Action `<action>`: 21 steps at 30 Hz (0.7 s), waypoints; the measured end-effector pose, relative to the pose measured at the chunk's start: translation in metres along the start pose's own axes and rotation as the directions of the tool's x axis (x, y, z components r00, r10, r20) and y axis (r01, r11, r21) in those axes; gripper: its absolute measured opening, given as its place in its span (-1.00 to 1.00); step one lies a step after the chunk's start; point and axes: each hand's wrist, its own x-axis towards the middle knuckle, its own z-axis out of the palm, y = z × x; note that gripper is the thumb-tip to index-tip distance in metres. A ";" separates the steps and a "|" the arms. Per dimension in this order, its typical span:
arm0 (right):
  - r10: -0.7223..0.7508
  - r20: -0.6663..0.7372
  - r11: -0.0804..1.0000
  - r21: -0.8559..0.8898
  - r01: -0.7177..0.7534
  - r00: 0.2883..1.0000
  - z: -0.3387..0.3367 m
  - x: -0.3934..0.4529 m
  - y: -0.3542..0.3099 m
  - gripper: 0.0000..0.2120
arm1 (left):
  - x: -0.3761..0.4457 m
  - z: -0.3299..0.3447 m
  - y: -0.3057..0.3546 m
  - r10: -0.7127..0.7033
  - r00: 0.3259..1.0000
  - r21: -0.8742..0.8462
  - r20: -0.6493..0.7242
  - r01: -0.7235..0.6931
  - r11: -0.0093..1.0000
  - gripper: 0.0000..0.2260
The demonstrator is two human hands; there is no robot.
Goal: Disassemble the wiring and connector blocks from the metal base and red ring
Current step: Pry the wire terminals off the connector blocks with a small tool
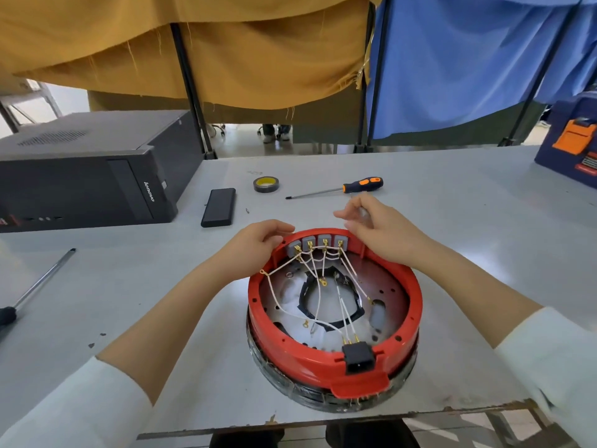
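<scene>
Head view: a black case [87, 176] at far left reads "lenovo". The red ring [332, 357], glossy plastic on a round metal base [284, 305], sits near on the grey surface [452, 195]. Left hand [255, 240] fingers curl on its far rim beside four grey blocks [318, 244] with white wires [323, 286]; right hand [381, 231] pinches something blurred.

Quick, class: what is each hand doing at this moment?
Left hand: fingers curled over the red ring rim beside the grey connector blocks.
Right hand: fingers loosely curled; hold cannot be told.
</scene>
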 end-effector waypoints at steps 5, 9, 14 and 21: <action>-0.068 0.007 0.867 0.494 0.056 0.998 -0.001 0.029 -0.021 -0.73 | 0.021 0.000 -0.002 -0.025 0.997 -0.184 0.068 0.037 0.982 -0.73; -0.062 0.072 0.695 0.719 -0.009 0.995 0.012 0.048 -0.016 -0.62 | 0.034 0.012 -0.005 0.041 0.996 -0.167 0.075 -0.028 0.986 -0.80; -0.067 0.154 0.613 0.786 -0.081 0.986 0.019 0.058 0.007 -0.67 | 0.037 0.021 -0.015 0.119 0.993 -0.352 0.001 -0.111 0.930 -0.79; -0.019 0.118 0.526 0.845 -0.090 0.993 0.019 0.058 0.013 -0.72 | 0.028 0.019 -0.009 0.150 0.966 -0.441 -0.211 -0.231 0.868 -0.84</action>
